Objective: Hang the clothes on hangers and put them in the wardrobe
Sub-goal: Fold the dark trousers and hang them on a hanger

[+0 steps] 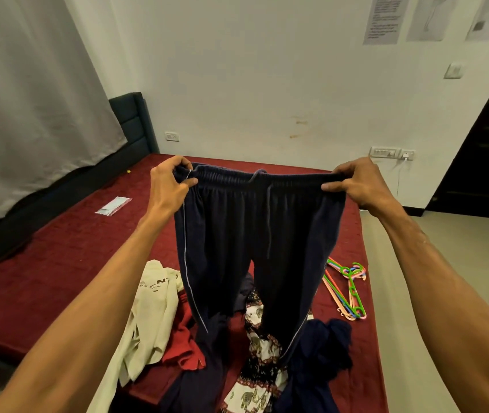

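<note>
I hold up dark navy track pants point(252, 234) with a white side stripe and a drawstring, stretched by the waistband above the bed. My left hand point(169, 181) pinches the waistband's left end. My right hand point(356, 181) grips its right end. The legs hang down over a heap of clothes: a cream shirt point(151, 317), a red garment point(182, 338), elephant-print fabric point(259, 353) and a dark blue garment point(323, 350). A bunch of coloured plastic hangers point(349, 289) lies on the bed to the right of the pants. No wardrobe is in view.
The maroon bed point(58, 263) fills the middle, with a small clear packet point(113, 205) at its left. A grey curtain point(29, 99) hangs at left, a dark headboard point(133, 123) behind. A dark door point(487, 150) stands at right beyond tiled floor point(445, 278).
</note>
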